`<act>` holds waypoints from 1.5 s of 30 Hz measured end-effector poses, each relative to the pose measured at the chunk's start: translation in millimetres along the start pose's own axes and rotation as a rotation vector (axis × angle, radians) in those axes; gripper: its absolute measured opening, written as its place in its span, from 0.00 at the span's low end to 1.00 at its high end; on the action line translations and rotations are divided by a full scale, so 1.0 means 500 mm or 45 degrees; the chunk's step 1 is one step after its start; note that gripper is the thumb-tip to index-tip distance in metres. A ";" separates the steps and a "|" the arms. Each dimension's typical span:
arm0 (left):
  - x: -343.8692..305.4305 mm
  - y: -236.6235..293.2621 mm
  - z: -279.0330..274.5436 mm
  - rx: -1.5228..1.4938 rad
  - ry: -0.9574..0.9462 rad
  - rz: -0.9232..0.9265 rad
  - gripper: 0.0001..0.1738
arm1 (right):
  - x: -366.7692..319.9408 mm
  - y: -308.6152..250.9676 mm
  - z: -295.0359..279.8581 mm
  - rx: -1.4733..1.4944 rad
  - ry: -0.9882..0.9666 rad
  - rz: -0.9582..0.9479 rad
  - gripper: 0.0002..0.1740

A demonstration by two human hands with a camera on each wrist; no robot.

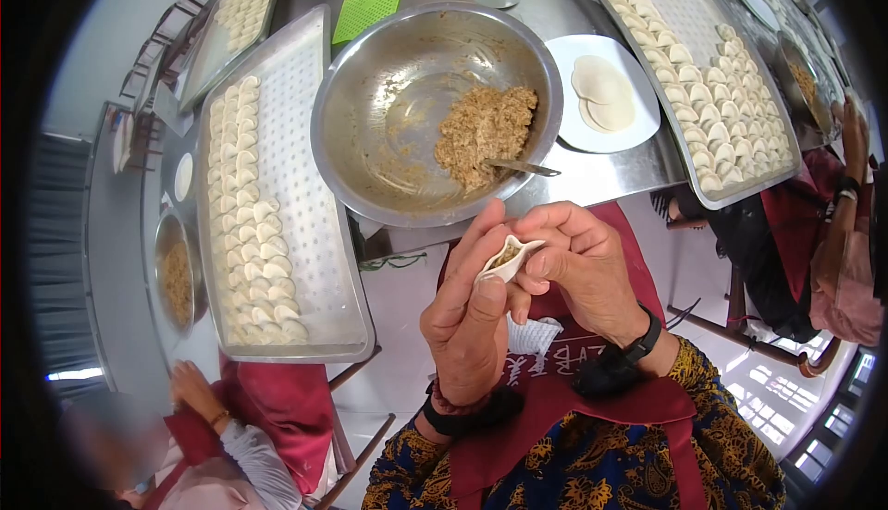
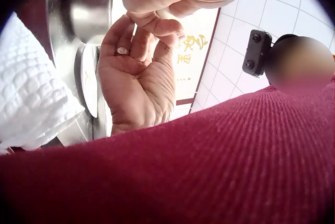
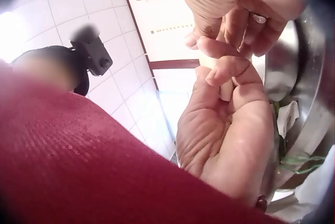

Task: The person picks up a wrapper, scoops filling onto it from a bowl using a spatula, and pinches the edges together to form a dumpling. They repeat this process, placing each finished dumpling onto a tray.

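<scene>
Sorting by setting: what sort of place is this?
Probably a communal kitchen: rectangular silver metal trays of pale crescent dumplings, a round steel bowl of brown filling, and a dark red cloth apron.

A green mat (image 1: 369, 11) lay on the shiny table (image 1: 585, 177); a dark curtain (image 1: 67, 260) hung far to the left; a person (image 1: 245, 459) in a red apron (image 1: 287, 404) was at the lower left; another person (image 1: 846, 283) was at the right, near a wooden chair (image 1: 749, 344).
</scene>
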State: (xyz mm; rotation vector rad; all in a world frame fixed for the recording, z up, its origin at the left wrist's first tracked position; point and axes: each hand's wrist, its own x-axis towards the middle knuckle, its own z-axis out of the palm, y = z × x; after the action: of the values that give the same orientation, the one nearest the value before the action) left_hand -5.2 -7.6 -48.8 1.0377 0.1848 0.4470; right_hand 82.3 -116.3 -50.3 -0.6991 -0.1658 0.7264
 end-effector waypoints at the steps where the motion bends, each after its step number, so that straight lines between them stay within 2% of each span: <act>1: 0.001 0.000 0.001 -0.004 -0.008 0.006 0.23 | 0.000 -0.002 0.000 -0.008 -0.025 0.008 0.07; 6: 0.005 -0.001 -0.004 0.076 -0.061 0.012 0.22 | 0.001 0.001 -0.013 -0.080 -0.059 0.018 0.07; 8: 0.005 0.002 0.000 0.188 -0.016 0.028 0.22 | -0.001 0.000 -0.007 -0.175 0.005 -0.030 0.08; 12: -0.002 0.003 -0.008 0.089 0.001 -0.064 0.21 | 0.001 -0.001 -0.005 -0.254 -0.025 -0.148 0.07; 15: 0.002 0.007 -0.008 0.088 -0.096 -0.163 0.23 | -0.001 -0.016 0.001 -0.283 0.002 -0.113 0.08; 17: 0.004 0.016 0.008 0.110 0.027 -0.223 0.27 | -0.004 -0.028 0.005 -0.309 0.039 0.053 0.09; 23: 0.008 0.017 -0.007 0.109 -0.176 -0.303 0.30 | -0.003 -0.038 -0.011 -0.281 -0.096 0.037 0.10; 27: 0.004 0.009 -0.006 0.165 -0.158 -0.257 0.29 | -0.004 -0.006 -0.032 -0.151 -0.094 -0.056 0.09; 30: 0.003 0.005 -0.008 0.095 -0.113 -0.236 0.27 | -0.003 -0.005 -0.028 -0.240 -0.077 -0.123 0.07; 32: 0.004 0.007 -0.006 0.111 -0.087 -0.229 0.23 | -0.006 -0.018 -0.008 -0.351 0.049 -0.042 0.06; 36: 0.005 0.008 -0.005 0.158 -0.120 -0.221 0.23 | -0.005 -0.026 -0.023 -0.331 0.013 0.056 0.06; 38: 0.004 0.009 -0.008 0.198 -0.166 -0.270 0.22 | -0.003 -0.013 -0.043 -0.644 -0.073 -0.180 0.08; 45: 0.012 0.024 -0.013 0.268 -0.315 -0.358 0.23 | -0.010 -0.030 -0.046 -0.857 -0.153 -0.211 0.09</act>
State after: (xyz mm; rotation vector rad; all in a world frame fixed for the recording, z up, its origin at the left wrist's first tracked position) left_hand -5.5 5.0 -41.4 1.2418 0.1558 0.0429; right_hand 95.4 -139.7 -57.9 -1.2643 -0.5882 0.5481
